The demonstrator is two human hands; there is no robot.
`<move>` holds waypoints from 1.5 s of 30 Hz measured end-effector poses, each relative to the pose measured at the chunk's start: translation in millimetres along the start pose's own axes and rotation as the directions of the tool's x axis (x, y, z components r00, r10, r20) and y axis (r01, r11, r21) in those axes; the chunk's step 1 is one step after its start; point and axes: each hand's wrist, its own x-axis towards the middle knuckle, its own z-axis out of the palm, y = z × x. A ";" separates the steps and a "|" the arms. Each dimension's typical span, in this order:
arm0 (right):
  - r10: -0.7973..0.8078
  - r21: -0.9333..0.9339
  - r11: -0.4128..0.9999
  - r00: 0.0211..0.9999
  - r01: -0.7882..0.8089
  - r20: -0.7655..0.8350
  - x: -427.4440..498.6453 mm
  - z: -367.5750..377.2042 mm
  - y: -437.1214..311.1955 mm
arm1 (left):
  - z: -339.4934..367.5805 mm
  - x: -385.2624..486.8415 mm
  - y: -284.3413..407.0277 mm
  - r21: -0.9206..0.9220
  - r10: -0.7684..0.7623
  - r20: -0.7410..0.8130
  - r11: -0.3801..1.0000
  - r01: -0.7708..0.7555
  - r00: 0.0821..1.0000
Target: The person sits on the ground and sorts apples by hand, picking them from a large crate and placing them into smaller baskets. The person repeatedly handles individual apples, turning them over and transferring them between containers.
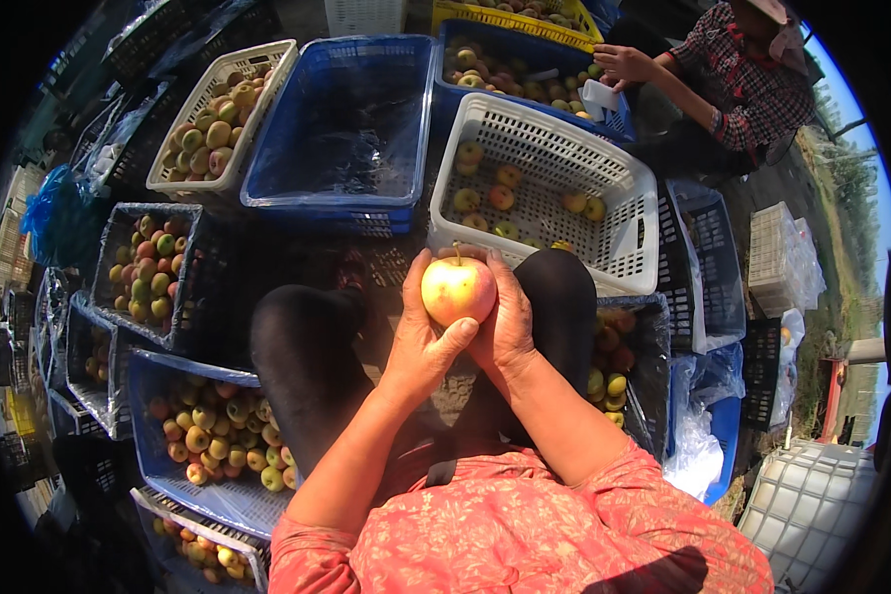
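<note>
A yellow apple with a red blush [457, 288] rests cupped between both my palms, its stem pointing up and away from me. My left hand [422, 338] wraps its left side, the thumb lying across the lower front. On the other side my right hand [511, 323] presses against the fruit, and its thumb is largely hidden. Just beyond my hands stands a white slotted plastic crate [601, 178] with several apples scattered on its floor. My knees are on either side of the held apple.
A blue crate lined with clear film [338, 130] stands ahead. Apples fill a cream crate [165, 160], a film-lined crate [111, 223] and a blue crate [139, 423] at left. A dark lined crate [652, 356] sits by my right knee. Another person [735, 82] handles something white at upper right.
</note>
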 end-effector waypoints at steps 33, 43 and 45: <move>0.075 -0.570 0.811 0.942 0.133 0.327 1.6 33.3 6.9 | -35.8 0.2 35.8 -0.724 -0.389 0.022 0.629 0.283 0.921; 0.450 0.092 0.877 0.873 -0.472 0.189 9.1 32.8 0.5 | -62.0 -19.7 44.3 -0.232 -0.077 -0.182 0.972 0.033 0.980; 0.474 0.091 0.853 0.835 -0.514 0.280 5.6 35.1 6.2 | -62.9 -21.2 46.1 -0.288 -0.117 -0.089 0.954 0.087 0.989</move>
